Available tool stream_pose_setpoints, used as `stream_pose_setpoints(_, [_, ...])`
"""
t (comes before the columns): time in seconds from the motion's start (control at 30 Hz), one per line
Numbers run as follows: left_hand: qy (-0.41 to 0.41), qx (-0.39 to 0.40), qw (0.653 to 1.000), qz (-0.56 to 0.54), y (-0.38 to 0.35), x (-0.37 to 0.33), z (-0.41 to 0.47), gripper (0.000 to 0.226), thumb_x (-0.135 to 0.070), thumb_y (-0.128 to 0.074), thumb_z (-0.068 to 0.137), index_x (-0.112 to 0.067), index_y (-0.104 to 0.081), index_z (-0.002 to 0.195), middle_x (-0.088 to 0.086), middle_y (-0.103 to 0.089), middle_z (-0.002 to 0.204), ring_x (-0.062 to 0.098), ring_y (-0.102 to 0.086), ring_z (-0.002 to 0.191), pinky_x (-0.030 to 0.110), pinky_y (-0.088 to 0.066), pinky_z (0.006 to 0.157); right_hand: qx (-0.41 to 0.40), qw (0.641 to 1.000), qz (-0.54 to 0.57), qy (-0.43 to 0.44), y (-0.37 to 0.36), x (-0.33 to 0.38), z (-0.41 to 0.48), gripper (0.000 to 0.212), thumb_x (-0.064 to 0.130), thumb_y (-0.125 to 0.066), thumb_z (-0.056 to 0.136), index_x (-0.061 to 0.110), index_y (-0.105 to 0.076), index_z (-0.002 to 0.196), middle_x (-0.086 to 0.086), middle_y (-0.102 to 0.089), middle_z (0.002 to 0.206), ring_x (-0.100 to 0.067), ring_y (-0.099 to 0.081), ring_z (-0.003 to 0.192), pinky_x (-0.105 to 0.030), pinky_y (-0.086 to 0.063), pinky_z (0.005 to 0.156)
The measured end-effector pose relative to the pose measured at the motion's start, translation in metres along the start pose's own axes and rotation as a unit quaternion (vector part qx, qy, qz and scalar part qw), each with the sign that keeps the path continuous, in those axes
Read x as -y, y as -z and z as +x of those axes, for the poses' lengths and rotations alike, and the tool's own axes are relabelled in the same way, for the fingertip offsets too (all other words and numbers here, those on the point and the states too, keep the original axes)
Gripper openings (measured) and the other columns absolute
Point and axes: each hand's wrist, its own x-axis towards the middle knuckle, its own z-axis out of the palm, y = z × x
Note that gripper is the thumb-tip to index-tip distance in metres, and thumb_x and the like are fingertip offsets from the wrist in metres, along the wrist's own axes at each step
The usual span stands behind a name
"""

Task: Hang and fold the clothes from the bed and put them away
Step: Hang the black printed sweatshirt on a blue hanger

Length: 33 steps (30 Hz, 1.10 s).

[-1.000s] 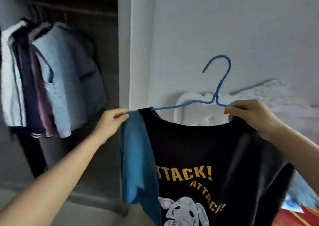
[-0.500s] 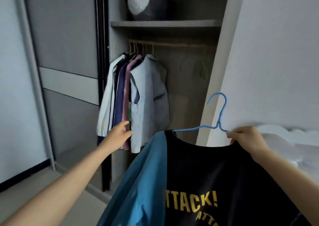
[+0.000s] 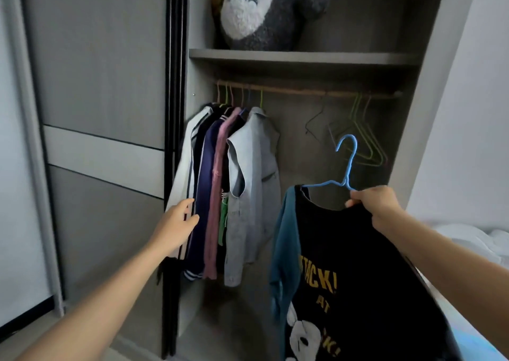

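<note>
Right hand (image 3: 377, 206): grip closed, fingers curled round the right shoulder of the blue hanger (image 3: 347, 165), pinching the shirt collar along with the wire. The hanger is tilted, hook up and clear of the rod (image 3: 303, 90), not hooked on anything.

The black T-shirt (image 3: 358, 264) hangs on that hanger, in the air in front of the open wardrobe, right of centre. It has yellow lettering and a white cartoon print on the front. Its blue sleeve (image 3: 283, 239) droops off the hanger's left end. The bottom of the shirt runs out of frame.

Left hand (image 3: 176, 228): grip open, fingers nearly straight, holding nothing. It sits at the left edge of the hung row, fingertips over the white jacket (image 3: 183, 173). Cannot tell whether they actually touch the fabric.

Hung row on the left part of the rod, left to right: white jacket with dark stripes, navy top (image 3: 202, 195), pink top (image 3: 217, 184), pale grey-blue shirt (image 3: 256, 195). They are packed tight against each other.

Empty hangers (image 3: 363, 140) hang on the right part of the rod, behind the blue hanger's hook.

The shelf (image 3: 303, 56) sits above the rod, with a grey and white plush toy (image 3: 264, 11) on it.

The sliding door (image 3: 96, 85) is at the left, and the bed (image 3: 482, 239) shows at the right edge with white bedding.
</note>
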Motion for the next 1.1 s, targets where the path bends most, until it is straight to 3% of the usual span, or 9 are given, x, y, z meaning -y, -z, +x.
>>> stream_pose_setpoints(0.13, [-0.028, -0.021, 0.999, 0.033, 0.010, -0.004, 0.046, 0.049, -0.014, -0.048, 0.096, -0.013, -0.034, 0.143, 0.016, -0.041, 0.142, 0.029, -0.039, 0.130, 0.040, -0.033, 0.106, -0.007, 0.996, 0.093, 0.013, -0.057, 0.047, 0.041, 0.019, -0.004, -0.052, 0.088, -0.001, -0.053, 0.070, 0.003, -0.047, 0.028, -0.018, -0.047, 0.052, -0.027, -0.041, 0.053])
stream_pose_setpoints(0.2, [-0.041, -0.034, 0.997, 0.053, 0.015, -0.007, 0.073, 0.050, -0.017, -0.048, 0.096, -0.016, -0.034, 0.143, 0.014, -0.041, 0.142, 0.028, -0.038, 0.130, 0.039, -0.033, 0.105, -0.008, 0.995, 0.076, 0.060, -0.083, 0.063, 0.072, 0.032, -0.003, -0.052, 0.088, 0.003, -0.049, 0.056, 0.005, -0.041, 0.026, -0.017, -0.045, 0.047, -0.024, -0.038, 0.049])
stream_pose_setpoints(0.33, [-0.068, -0.067, 0.993, 0.065, 0.020, -0.011, 0.140, 0.050, -0.019, -0.049, 0.096, -0.016, -0.034, 0.144, 0.012, -0.040, 0.144, 0.026, -0.037, 0.133, 0.036, -0.031, 0.106, -0.026, 0.984, 0.040, 0.173, -0.132, 0.093, 0.139, 0.041, 0.008, -0.050, 0.092, 0.008, -0.049, 0.052, 0.010, -0.039, 0.024, 0.000, -0.043, 0.028, -0.010, -0.031, 0.035])
stream_pose_setpoints(0.5, [-0.077, -0.124, 0.983, 0.114, 0.021, -0.018, 0.238, 0.048, -0.017, -0.052, 0.094, -0.012, -0.041, 0.140, 0.018, -0.047, 0.136, 0.033, -0.042, 0.125, 0.041, -0.036, 0.103, -0.027, 0.974, 0.054, 0.220, -0.193, 0.137, 0.225, 0.036, 0.009, -0.050, 0.094, 0.004, -0.053, 0.058, 0.008, -0.045, 0.032, -0.012, -0.046, 0.053, -0.017, -0.032, 0.041])
stream_pose_setpoints(0.63, [-0.080, -0.190, 0.961, 0.184, 0.028, -0.017, 0.299, 0.048, -0.019, -0.054, 0.092, -0.009, -0.044, 0.138, 0.018, -0.046, 0.138, 0.036, -0.041, 0.123, 0.041, -0.032, 0.102, 0.002, 0.971, 0.072, 0.230, -0.246, 0.159, 0.272, 0.020, 0.013, -0.048, 0.096, 0.001, -0.059, 0.085, -0.007, -0.055, 0.067, -0.019, -0.053, 0.076, -0.021, -0.036, 0.066])
stream_pose_setpoints(0.7, [-0.064, -0.213, 0.953, 0.207, 0.032, -0.017, 0.318, 0.051, -0.022, -0.052, 0.093, -0.012, -0.039, 0.141, 0.015, -0.035, 0.147, 0.034, -0.028, 0.133, 0.040, -0.025, 0.107, 0.012, 0.971, 0.074, 0.225, -0.265, 0.162, 0.290, 0.021, 0.014, -0.046, 0.097, 0.003, -0.056, 0.082, -0.004, -0.051, 0.065, -0.017, -0.051, 0.068, -0.022, -0.039, 0.066])
stream_pose_setpoints(0.83, [-0.062, -0.250, 0.944, 0.207, 0.036, -0.009, 0.348, 0.052, -0.024, -0.052, 0.093, -0.014, -0.037, 0.143, 0.014, -0.026, 0.151, 0.033, -0.019, 0.136, 0.043, -0.023, 0.109, 0.013, 0.969, 0.068, 0.237, -0.291, 0.163, 0.316, 0.025, 0.012, -0.043, 0.099, 0.004, -0.048, 0.076, -0.003, -0.042, 0.058, -0.010, -0.039, 0.051, -0.010, -0.030, 0.036])
stream_pose_setpoints(0.97, [-0.081, -0.260, 0.940, 0.206, 0.035, 0.002, 0.379, 0.053, -0.024, -0.052, 0.093, -0.013, -0.037, 0.142, 0.014, -0.024, 0.152, 0.031, -0.015, 0.137, 0.044, -0.022, 0.109, -0.006, 0.971, 0.054, 0.235, -0.311, 0.160, 0.343, 0.031, 0.014, -0.042, 0.100, 0.006, -0.046, 0.070, -0.004, -0.040, 0.057, -0.013, -0.038, 0.051, -0.023, -0.030, 0.045])
stream_pose_setpoints(1.1, [-0.104, -0.278, 0.933, 0.204, 0.036, 0.009, 0.404, 0.056, -0.022, -0.054, 0.091, -0.010, -0.035, 0.143, 0.015, -0.018, 0.154, 0.030, -0.010, 0.139, 0.048, -0.020, 0.110, -0.013, 0.971, 0.044, 0.236, -0.328, 0.170, 0.355, 0.037, 0.012, -0.042, 0.099, 0.008, -0.043, 0.063, -0.004, -0.039, 0.056, -0.012, -0.036, 0.050, -0.022, -0.029, 0.044])
